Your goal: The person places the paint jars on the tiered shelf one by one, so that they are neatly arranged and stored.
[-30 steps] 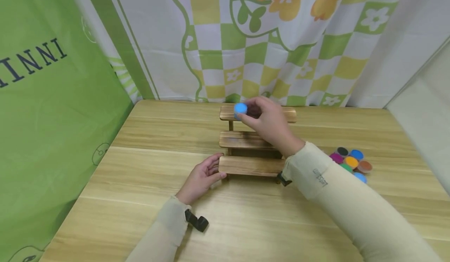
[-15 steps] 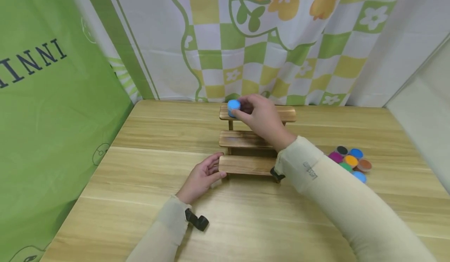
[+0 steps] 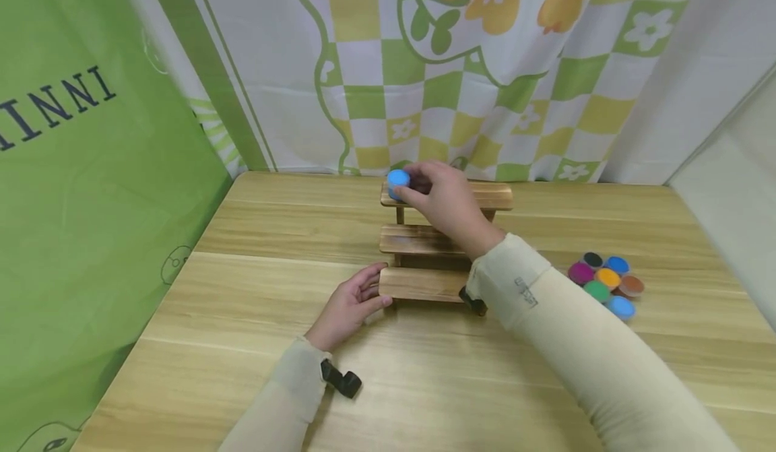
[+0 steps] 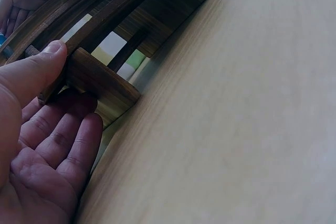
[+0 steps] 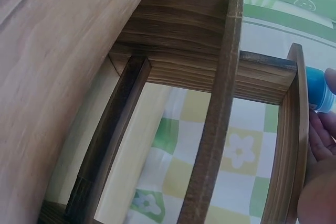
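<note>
A three-tier wooden display stand stands on the table. On the left end of its top tier, my right hand pinches a small blue-lidded paint pot between thumb and fingers. The right wrist view shows the pot at the top board's edge, with part of the hand cut off. My left hand holds the left end of the lowest tier. In the left wrist view, its thumb lies against the board's edge and its fingers reach beneath the end.
Right of the stand, several similar pots sit close together on the wooden table: black, blue, purple, orange, brown, green and light blue. A patterned curtain hangs behind the table, and a green cloth hangs at left.
My right hand has moved left along the top tier with the blue paint pot, bringing it to the left end. The left hand has stayed on the lowest tier.
</note>
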`<move>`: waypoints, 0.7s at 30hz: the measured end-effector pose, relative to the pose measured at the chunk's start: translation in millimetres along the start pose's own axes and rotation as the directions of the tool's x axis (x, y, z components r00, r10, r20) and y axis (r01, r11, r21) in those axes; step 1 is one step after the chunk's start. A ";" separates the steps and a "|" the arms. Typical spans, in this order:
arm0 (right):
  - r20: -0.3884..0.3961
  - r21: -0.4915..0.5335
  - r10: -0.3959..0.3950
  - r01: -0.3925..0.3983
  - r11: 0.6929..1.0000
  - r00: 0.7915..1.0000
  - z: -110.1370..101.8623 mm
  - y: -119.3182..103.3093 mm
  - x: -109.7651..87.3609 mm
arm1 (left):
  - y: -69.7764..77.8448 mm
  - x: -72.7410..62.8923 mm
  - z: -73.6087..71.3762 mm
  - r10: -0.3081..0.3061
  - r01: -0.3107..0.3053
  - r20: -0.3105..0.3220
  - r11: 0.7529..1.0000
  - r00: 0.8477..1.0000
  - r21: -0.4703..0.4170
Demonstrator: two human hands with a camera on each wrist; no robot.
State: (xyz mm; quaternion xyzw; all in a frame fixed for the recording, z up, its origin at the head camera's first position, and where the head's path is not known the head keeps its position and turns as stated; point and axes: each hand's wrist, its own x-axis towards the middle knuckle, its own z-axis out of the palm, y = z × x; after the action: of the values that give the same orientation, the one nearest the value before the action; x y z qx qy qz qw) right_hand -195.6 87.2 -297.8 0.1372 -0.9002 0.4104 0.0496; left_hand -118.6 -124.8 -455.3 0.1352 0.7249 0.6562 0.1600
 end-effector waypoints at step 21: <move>-0.026 0.076 0.012 -0.010 0.997 1.000 -6.8 9.4 -15.2 | 0.8 -0.2 -0.5 0.013 -0.012 0.022 0.999 1.000 -0.038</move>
State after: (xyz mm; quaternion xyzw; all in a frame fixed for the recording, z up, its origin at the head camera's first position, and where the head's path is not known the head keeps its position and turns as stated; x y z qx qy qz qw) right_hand -183.9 101.4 -303.3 0.1285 -0.8840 0.4462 0.0539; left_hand -118.6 -125.2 -454.4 0.1439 0.7098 0.6692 0.1663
